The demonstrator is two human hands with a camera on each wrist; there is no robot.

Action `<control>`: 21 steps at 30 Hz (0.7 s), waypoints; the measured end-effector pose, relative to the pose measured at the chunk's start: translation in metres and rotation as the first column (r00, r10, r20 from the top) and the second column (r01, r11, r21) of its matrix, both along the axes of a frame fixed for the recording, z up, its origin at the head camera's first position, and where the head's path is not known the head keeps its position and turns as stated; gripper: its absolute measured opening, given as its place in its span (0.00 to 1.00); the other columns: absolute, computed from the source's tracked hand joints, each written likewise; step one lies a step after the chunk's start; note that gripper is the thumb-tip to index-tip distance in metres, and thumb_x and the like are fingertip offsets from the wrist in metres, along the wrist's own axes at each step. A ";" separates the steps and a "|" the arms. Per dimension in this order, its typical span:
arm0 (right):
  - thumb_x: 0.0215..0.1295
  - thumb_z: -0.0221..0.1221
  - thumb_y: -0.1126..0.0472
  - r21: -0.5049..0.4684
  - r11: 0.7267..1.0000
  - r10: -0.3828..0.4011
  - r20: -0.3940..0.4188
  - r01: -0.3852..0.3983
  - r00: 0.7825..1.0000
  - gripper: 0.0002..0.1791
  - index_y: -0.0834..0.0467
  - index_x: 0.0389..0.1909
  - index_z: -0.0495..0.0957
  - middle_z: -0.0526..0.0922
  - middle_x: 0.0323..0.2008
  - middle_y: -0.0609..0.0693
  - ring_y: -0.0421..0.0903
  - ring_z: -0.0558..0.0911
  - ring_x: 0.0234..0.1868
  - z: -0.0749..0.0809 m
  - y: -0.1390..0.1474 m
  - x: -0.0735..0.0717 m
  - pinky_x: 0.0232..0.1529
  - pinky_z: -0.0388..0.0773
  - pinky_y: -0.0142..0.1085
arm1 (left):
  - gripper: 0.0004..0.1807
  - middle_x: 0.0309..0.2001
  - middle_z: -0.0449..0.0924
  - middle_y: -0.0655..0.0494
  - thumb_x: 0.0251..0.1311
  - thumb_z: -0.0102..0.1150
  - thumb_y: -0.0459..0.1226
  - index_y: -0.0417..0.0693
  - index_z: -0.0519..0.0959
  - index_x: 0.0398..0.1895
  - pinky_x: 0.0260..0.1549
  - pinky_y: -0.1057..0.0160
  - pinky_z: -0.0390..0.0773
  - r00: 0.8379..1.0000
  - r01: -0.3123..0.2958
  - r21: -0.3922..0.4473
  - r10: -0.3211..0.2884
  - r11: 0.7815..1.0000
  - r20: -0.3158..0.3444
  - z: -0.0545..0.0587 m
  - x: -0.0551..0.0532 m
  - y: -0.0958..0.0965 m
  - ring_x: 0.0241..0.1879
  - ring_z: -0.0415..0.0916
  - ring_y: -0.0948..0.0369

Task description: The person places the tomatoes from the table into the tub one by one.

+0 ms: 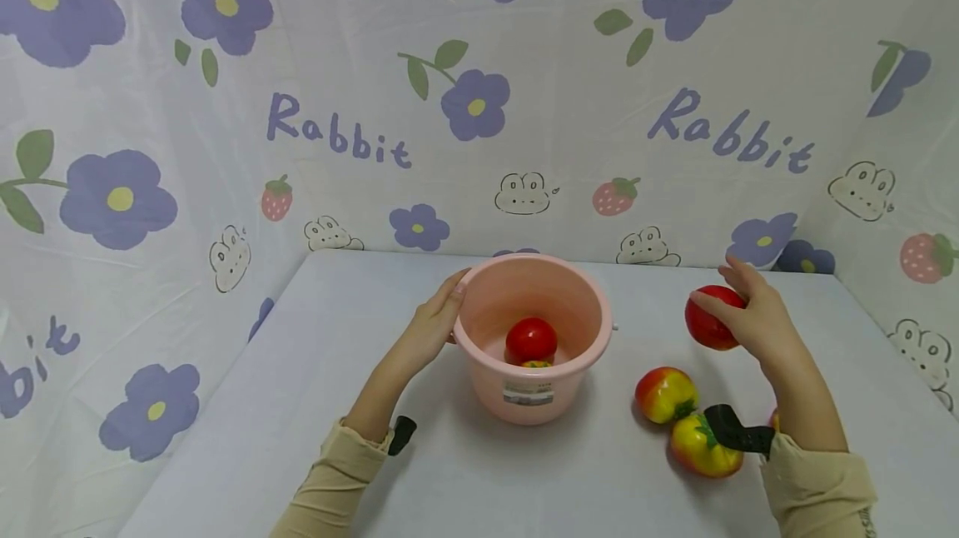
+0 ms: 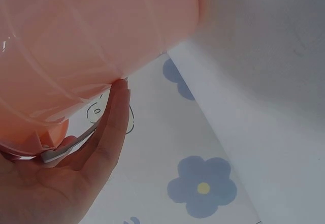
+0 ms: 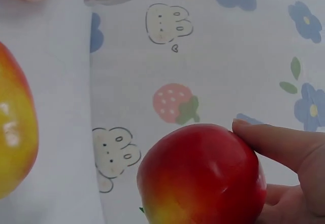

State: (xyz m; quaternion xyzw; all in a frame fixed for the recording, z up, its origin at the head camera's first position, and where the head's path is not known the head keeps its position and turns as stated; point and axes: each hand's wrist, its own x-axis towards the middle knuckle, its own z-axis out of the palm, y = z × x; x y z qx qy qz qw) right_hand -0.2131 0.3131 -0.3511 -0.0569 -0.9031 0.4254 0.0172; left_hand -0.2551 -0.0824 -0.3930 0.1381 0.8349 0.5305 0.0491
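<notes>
My left hand (image 1: pixel 434 320) grips the left rim of a pink plastic bucket (image 1: pixel 534 398). In the left wrist view its fingers (image 2: pixel 112 125) reach along the outer wall, past the grey bail handle (image 2: pixel 71 148). Inside the bucket lies a red round fruit (image 1: pixel 531 340), with a bit of yellow and green showing beneath it. To the right of the bucket, my right hand (image 1: pixel 762 317) holds a glossy red fruit (image 1: pixel 708 323) above the table, between thumb and fingers. A yellow patch shows on this fruit in the right wrist view, with a green tip at its lower edge.
Two red-and-yellow fruits (image 1: pixel 666 395) with green leafy tops lie together on the white table (image 1: pixel 599 488), below my right hand. Another fruit (image 1: pixel 775 419) is mostly hidden behind the right forearm. A patterned cloth (image 1: pixel 562 122) hangs behind and at the sides.
</notes>
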 end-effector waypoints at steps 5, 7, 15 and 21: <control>0.71 0.54 0.49 -0.040 0.999 -0.018 -0.043 0.016 0.999 0.48 0.55 0.78 0.33 0.47 0.76 0.66 0.76 0.52 0.71 0.007 -0.006 0.001 0.57 0.68 0.68 | 0.27 0.65 0.72 0.45 0.76 0.32 0.55 0.64 0.58 0.75 0.41 0.55 0.83 1.000 -0.006 -0.009 0.006 1.000 0.007 0.000 -0.001 0.000 0.51 0.79 0.44; 0.71 0.54 0.49 -0.057 0.998 -0.026 -0.058 0.023 0.998 0.47 0.54 0.78 0.33 0.47 0.76 0.65 0.76 0.52 0.71 0.009 -0.008 0.002 0.57 0.67 0.68 | 0.27 0.65 0.72 0.45 0.75 0.32 0.55 0.64 0.58 0.75 0.41 0.55 0.83 1.000 -0.006 -0.009 0.006 1.000 0.006 0.000 -0.001 0.000 0.51 0.79 0.44; 0.71 0.55 0.49 -0.106 0.993 -0.055 -0.100 0.044 0.993 0.47 0.51 0.78 0.34 0.47 0.77 0.62 0.73 0.50 0.74 0.015 -0.015 0.002 0.58 0.66 0.68 | 0.27 0.65 0.72 0.44 0.76 0.32 0.55 0.65 0.58 0.74 0.40 0.56 0.84 1.000 -0.002 -0.004 0.002 1.000 0.003 0.000 -0.001 0.001 0.52 0.79 0.44; 0.71 0.55 0.49 -0.154 0.987 -0.067 -0.132 0.047 0.989 0.47 0.49 0.78 0.34 0.48 0.78 0.59 0.70 0.50 0.75 0.022 -0.023 0.000 0.60 0.66 0.67 | 0.26 0.65 0.73 0.45 0.76 0.32 0.55 0.66 0.58 0.74 0.40 0.58 0.83 1.000 -0.003 -0.006 0.003 1.000 0.007 -0.002 -0.002 0.001 0.52 0.80 0.44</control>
